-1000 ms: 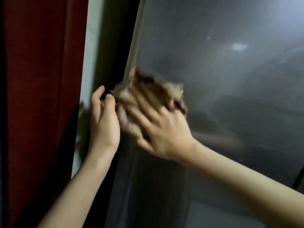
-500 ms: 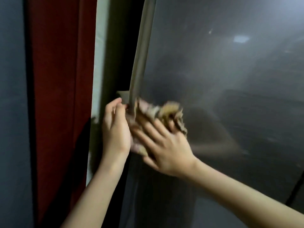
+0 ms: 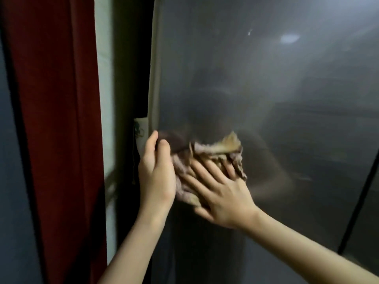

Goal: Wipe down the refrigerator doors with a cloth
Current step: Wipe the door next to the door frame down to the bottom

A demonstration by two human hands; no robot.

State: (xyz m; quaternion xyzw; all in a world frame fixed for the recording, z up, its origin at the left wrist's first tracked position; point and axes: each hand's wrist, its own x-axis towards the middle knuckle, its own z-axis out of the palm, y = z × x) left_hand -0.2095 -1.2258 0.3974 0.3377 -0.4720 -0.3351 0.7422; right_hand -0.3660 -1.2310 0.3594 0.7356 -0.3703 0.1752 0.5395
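A dark, glossy refrigerator door point(image 3: 266, 99) fills the right of the view, with its pale left edge point(image 3: 154, 78) running upward. A crumpled tan and brownish cloth point(image 3: 217, 150) lies against the door near that edge. My right hand point(image 3: 223, 193) presses it flat to the door with straight, spread fingers. My left hand point(image 3: 156, 173) sits at the door's left edge beside the cloth, fingers curled at the edge; their tips are partly hidden.
A red curtain point(image 3: 57, 119) hangs at the left, with a pale wall strip point(image 3: 103, 78) and a dark gap between it and the refrigerator. A dark vertical seam point(image 3: 356, 201) runs down the door at the lower right.
Both hands and the cloth have shifted lower along the door's left edge, and the cloth has slid a little to the right on the door face.
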